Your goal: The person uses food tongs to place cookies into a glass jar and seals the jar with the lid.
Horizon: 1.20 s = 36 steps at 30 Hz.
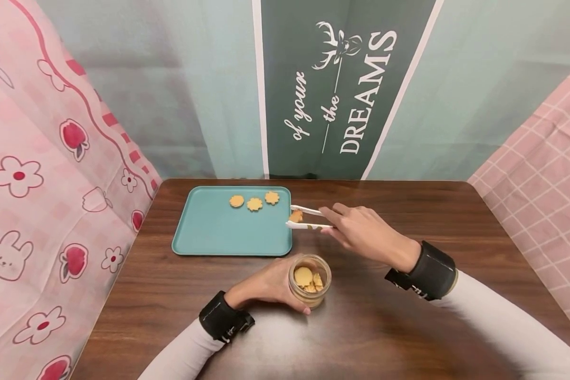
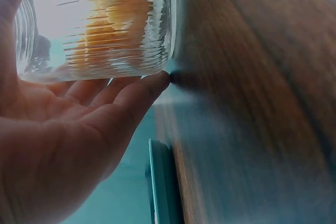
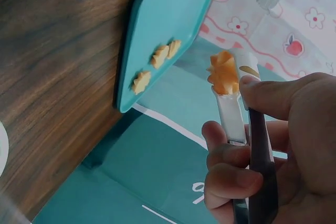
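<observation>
My right hand (image 1: 368, 232) grips a pair of tongs (image 1: 309, 226) with white tips and dark handles. Between the tips is a flower-shaped biscuit (image 3: 224, 74), held just off the right edge of a teal tray (image 1: 228, 237). Three biscuits (image 1: 254, 204) lie in a row near the tray's far right corner. In front of the tray, my left hand (image 1: 277, 282) curls round the side of a glass jar (image 1: 310, 303), which stands upright with its mouth uncovered. Several biscuits (image 1: 304, 276) sit inside it, also visible through the ribbed glass in the left wrist view.
A dark wooden table (image 1: 385, 338) carries everything. Curtains rise behind it and along both sides: a green one (image 1: 199, 105) at the back, a pink patterned one (image 1: 52, 184) at left. A white round edge (image 3: 2, 145) shows at the right wrist view's left border.
</observation>
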Motion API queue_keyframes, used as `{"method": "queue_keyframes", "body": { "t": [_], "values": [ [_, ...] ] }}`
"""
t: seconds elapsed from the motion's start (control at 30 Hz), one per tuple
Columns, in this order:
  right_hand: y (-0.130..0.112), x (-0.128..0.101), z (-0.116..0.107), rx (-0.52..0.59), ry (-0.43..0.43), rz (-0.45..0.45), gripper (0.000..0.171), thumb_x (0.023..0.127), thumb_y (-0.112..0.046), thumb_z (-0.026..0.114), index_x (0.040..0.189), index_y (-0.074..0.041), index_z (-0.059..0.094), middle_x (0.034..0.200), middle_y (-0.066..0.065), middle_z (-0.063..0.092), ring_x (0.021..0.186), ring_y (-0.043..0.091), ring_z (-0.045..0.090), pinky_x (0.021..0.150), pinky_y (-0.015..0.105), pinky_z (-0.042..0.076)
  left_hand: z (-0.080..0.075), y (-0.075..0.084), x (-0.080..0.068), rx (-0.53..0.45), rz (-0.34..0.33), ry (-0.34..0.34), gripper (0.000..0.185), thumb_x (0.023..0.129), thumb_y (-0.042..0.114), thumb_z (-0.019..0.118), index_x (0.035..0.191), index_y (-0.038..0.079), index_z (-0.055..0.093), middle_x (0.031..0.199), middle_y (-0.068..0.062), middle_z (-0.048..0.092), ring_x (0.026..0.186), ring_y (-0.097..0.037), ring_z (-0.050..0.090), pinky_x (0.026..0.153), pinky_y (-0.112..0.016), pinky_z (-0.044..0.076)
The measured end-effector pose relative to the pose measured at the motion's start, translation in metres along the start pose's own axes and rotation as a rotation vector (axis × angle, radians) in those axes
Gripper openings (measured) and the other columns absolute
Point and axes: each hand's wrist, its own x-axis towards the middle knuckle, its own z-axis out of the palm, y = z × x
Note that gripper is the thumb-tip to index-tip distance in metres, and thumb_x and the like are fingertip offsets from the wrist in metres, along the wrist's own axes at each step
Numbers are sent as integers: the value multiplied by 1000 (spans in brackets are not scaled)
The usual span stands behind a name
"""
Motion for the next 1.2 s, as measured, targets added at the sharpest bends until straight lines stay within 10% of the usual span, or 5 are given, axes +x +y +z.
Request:
{"method": "queue_keyframes", "body": {
  "t": [0.47, 1.2],
  "values": [
    [-11, -22, -21, -6, 73, -38, 44, 96, -24, 79, 131, 1, 68, 85, 4, 58, 51, 10, 45, 48, 30, 46, 0, -1, 0, -4, 18, 3, 84, 64, 31, 104, 135, 18, 61, 133, 5, 66, 124, -6, 60, 111, -29, 47],
    [-34, -53, -39, 55, 109, -94, 56, 113, -47, 38, 132, -5, 70, 93, 0, 61, 62, 6, 48, 52, 25, 47, -1, 1, -1, -54, -42, -4, 105, 62, 31, 105, 149, 17, 48, 135, 6, 66, 122, -6, 60, 111, -30, 47]
  ]
}}
